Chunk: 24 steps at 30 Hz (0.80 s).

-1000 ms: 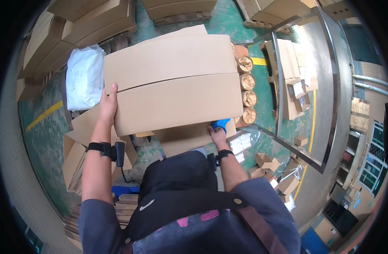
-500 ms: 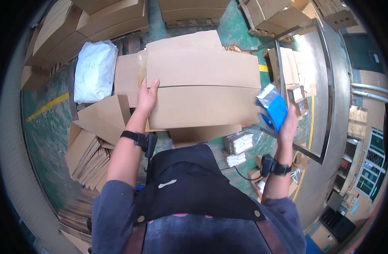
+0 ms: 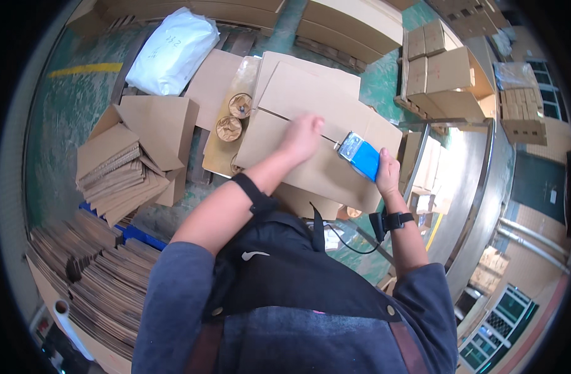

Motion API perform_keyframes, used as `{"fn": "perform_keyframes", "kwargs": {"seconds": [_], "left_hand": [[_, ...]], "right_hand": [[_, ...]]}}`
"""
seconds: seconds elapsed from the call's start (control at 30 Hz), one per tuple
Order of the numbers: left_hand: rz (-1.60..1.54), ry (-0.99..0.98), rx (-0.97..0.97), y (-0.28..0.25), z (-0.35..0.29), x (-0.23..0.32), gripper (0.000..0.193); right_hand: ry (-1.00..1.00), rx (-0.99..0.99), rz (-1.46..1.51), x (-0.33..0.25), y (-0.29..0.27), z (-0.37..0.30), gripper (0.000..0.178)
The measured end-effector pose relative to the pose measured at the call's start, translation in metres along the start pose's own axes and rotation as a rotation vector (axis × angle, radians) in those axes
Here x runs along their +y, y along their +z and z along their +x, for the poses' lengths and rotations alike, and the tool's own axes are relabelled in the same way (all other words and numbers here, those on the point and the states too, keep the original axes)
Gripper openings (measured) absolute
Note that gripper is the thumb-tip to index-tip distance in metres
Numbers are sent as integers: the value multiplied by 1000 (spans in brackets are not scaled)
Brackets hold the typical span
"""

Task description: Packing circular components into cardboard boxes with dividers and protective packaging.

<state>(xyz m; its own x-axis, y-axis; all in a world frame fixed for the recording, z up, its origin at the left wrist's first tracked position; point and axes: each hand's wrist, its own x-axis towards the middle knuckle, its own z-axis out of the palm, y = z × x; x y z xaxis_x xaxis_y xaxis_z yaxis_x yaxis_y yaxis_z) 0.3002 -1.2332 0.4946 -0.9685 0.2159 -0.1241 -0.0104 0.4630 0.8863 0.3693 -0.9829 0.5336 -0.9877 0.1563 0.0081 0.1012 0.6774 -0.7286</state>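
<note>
Our right hand (image 3: 388, 172) grips blue tape dispenser (image 3: 362, 157) over carton (image 3: 320, 172); left hand (image 3: 304, 138) curled closed, we can't tell on what.

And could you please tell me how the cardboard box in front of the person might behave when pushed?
The cardboard box would probably keep its shape, given its flat panels. Its top may flex along the visible seam. Its hidden inside leaves the weight unclear.
</note>
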Motion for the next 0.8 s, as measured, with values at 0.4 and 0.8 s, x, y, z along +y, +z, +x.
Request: {"fn": "perform_keyframes", "kwargs": {"seconds": [0.4,0.8], "left_hand": [[-781,-739,-388,3,11,37,11],[-514,-482,278,-118,36,-96,13]], "right_hand": [[-32,-62,-14,3,-1,2,53],[-103,-287,-472,-113,86,52,66]]}}
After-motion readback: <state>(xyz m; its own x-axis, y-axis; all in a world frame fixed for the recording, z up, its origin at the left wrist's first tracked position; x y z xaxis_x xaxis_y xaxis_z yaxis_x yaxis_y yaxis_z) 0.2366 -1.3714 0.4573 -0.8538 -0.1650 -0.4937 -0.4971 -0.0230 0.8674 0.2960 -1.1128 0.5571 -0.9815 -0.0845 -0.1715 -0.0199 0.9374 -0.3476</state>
